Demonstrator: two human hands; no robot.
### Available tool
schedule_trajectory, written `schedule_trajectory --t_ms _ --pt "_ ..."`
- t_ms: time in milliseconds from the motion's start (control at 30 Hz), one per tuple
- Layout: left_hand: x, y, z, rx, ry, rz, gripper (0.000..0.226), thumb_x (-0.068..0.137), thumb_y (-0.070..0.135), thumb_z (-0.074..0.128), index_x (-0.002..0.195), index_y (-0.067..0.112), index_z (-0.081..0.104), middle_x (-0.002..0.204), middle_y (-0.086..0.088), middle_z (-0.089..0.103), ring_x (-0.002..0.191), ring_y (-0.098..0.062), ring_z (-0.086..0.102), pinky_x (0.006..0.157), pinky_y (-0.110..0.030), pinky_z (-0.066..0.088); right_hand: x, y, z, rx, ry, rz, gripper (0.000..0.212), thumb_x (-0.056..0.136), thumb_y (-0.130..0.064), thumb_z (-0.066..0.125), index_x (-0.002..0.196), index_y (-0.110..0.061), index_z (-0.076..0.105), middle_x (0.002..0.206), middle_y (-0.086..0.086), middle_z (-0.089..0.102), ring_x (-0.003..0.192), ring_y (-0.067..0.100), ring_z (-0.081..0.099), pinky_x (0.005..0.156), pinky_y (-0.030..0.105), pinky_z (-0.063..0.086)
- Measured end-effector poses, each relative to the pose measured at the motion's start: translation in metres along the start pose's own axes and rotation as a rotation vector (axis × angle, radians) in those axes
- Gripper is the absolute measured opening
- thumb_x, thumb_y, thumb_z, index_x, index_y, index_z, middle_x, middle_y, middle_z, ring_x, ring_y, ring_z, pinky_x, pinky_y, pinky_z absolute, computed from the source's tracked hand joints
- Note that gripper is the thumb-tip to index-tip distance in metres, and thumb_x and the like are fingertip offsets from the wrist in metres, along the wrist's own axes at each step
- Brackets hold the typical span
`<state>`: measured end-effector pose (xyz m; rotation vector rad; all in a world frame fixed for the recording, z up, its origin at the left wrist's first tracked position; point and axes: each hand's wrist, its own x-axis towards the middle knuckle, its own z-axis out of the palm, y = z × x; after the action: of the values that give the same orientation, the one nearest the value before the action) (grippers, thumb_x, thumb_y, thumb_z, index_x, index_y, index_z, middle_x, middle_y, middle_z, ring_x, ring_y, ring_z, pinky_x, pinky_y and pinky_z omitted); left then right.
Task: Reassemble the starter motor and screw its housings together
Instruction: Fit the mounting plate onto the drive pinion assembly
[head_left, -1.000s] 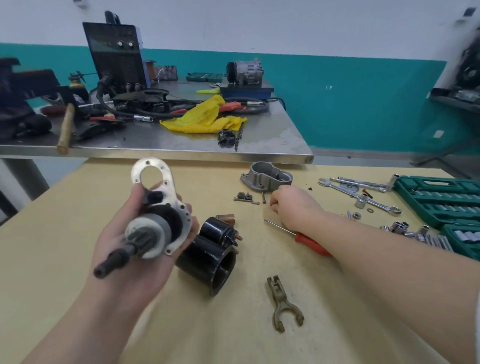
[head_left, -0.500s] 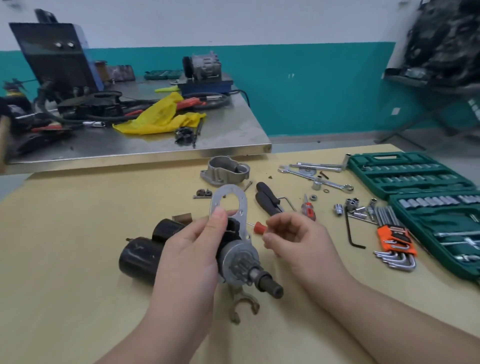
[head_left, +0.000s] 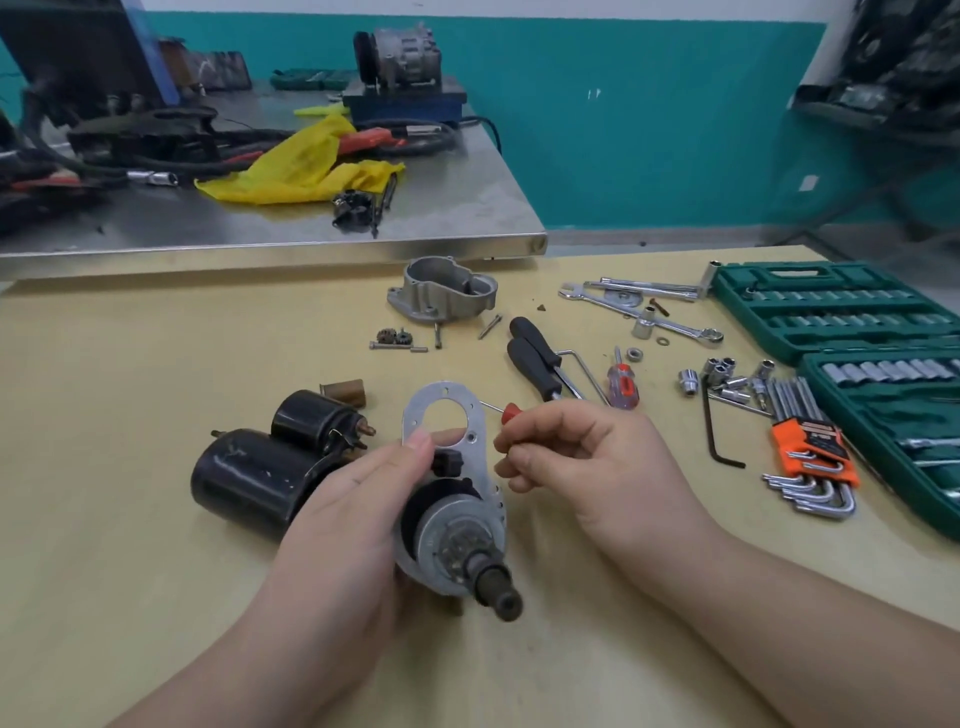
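My left hand (head_left: 343, 514) grips the starter's drive assembly (head_left: 457, 540), its pinion shaft pointing toward me. The silver mounting plate (head_left: 470, 410) stands up from it, with my fingertip on the plate's edge. My right hand (head_left: 587, 462) hovers just right of the plate with its fingers curled; nothing shows between them. A red-handled screwdriver (head_left: 510, 413) lies on the table behind that hand. The black motor body (head_left: 244, 478) and solenoid (head_left: 311, 418) lie to the left on the wooden table (head_left: 130, 364). The aluminium nose housing (head_left: 441, 288) sits further back.
Small gears and screws (head_left: 393, 336) lie near the housing, beside a brown sleeve (head_left: 345, 392). Black-handled tools (head_left: 535, 358), a small screwdriver (head_left: 622, 384), wrenches (head_left: 649, 312), loose sockets (head_left: 727, 376), hex keys (head_left: 810, 447) and a green socket case (head_left: 831, 312) fill the right. A steel bench (head_left: 415, 208) stands behind.
My right hand came back from the table near the housing to beside the plate, fingers curled. My left hand turned the drive assembly so the shaft points toward me. The view swung right.
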<state>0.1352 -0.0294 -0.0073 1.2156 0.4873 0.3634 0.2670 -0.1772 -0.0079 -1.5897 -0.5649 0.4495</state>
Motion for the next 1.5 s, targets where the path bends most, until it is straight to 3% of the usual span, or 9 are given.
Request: schedule_trajectory --t_ms 67,133,233,367,567,667,900,1167,1500 --pt "0.004 -0.001 -0.002 0.002 -0.032 0.013 0.040 0.089 0.045 0.062 0.109 0.019 0.085 0.107 -0.016 0.083 0.091 -0.023 0.082 0.068 -0.024 0.062 -0.001 -0.001 0.001 0.034 -0.016 -0.008 0.027 0.094 0.005 0.074 0.089 -0.021 0.081 0.085 0.008 0.080 0.075 0.026 0.078 0.071 0.027 0.061" --pt "0.007 -0.001 -0.003 -0.037 -0.062 0.003 0.040 0.091 0.044 0.061 0.109 0.017 0.085 0.106 -0.013 0.083 0.088 -0.018 0.081 0.064 -0.021 0.060 -0.003 0.000 0.003 0.031 -0.013 -0.019 0.021 0.093 0.000 0.077 0.088 -0.020 0.081 0.076 0.008 0.078 0.067 0.022 0.075 0.066 0.027 0.059" --pt "0.013 -0.003 -0.004 -0.030 -0.046 0.051 0.041 0.095 0.044 0.058 0.114 0.015 0.080 0.105 -0.001 0.083 0.091 -0.012 0.080 0.069 -0.022 0.062 -0.004 0.000 0.003 -0.002 0.015 -0.054 0.020 0.094 -0.004 0.077 0.087 -0.022 0.081 0.071 0.007 0.076 0.060 0.016 0.070 0.062 0.024 0.056" --pt "0.011 -0.004 -0.001 -0.160 -0.038 -0.011 0.039 0.090 0.044 0.063 0.112 0.019 0.084 0.112 -0.023 0.080 0.096 -0.033 0.080 0.078 -0.043 0.062 -0.005 0.001 0.003 -0.009 0.033 -0.091 0.022 0.098 0.002 0.070 0.090 -0.016 0.079 0.077 0.005 0.076 0.062 0.011 0.067 0.063 0.021 0.054" --pt "0.003 -0.008 -0.003 -0.234 -0.066 -0.031 0.040 0.093 0.046 0.069 0.117 0.016 0.082 0.116 -0.028 0.078 0.103 -0.040 0.079 0.083 -0.042 0.066 -0.008 -0.004 0.001 -0.040 0.066 -0.140 0.028 0.096 -0.004 0.074 0.088 -0.030 0.079 0.069 -0.011 0.069 0.062 0.008 0.060 0.062 0.017 0.050" --pt "0.003 -0.009 -0.002 -0.201 -0.076 -0.010 0.046 0.084 0.050 0.073 0.116 0.019 0.082 0.116 -0.024 0.079 0.104 -0.035 0.079 0.082 -0.037 0.065 -0.012 -0.007 0.001 -0.020 0.039 -0.168 0.030 0.096 -0.001 0.073 0.088 -0.029 0.079 0.071 -0.009 0.069 0.064 0.009 0.062 0.064 0.018 0.053" --pt "0.003 -0.012 0.000 -0.118 -0.143 0.020 0.039 0.096 0.046 0.064 0.120 0.021 0.082 0.118 -0.017 0.080 0.104 -0.028 0.080 0.079 -0.028 0.062 -0.019 -0.012 0.006 0.063 -0.009 -0.192 0.027 0.089 0.006 0.077 0.088 -0.021 0.081 0.073 -0.007 0.074 0.065 0.002 0.064 0.064 0.016 0.052" --pt "-0.001 -0.014 -0.001 -0.032 -0.204 0.058 0.064 0.079 0.069 0.081 0.124 0.023 0.081 0.120 -0.016 0.080 0.109 -0.030 0.077 0.094 -0.042 0.059 -0.018 -0.008 0.005 0.012 -0.031 -0.231 0.024 0.092 0.002 0.076 0.084 -0.020 0.080 0.077 -0.013 0.071 0.070 0.000 0.064 0.066 0.010 0.048" --pt "-0.003 -0.015 -0.003 -0.002 -0.205 0.055 0.047 0.091 0.052 0.070 0.127 0.023 0.080 0.126 -0.013 0.078 0.123 -0.034 0.073 0.110 -0.053 0.050 -0.018 -0.003 0.008 0.036 -0.009 -0.184 0.006 0.085 -0.024 0.078 0.090 -0.024 0.075 0.086 0.000 0.076 0.074 0.007 0.063 0.067 0.020 0.050"
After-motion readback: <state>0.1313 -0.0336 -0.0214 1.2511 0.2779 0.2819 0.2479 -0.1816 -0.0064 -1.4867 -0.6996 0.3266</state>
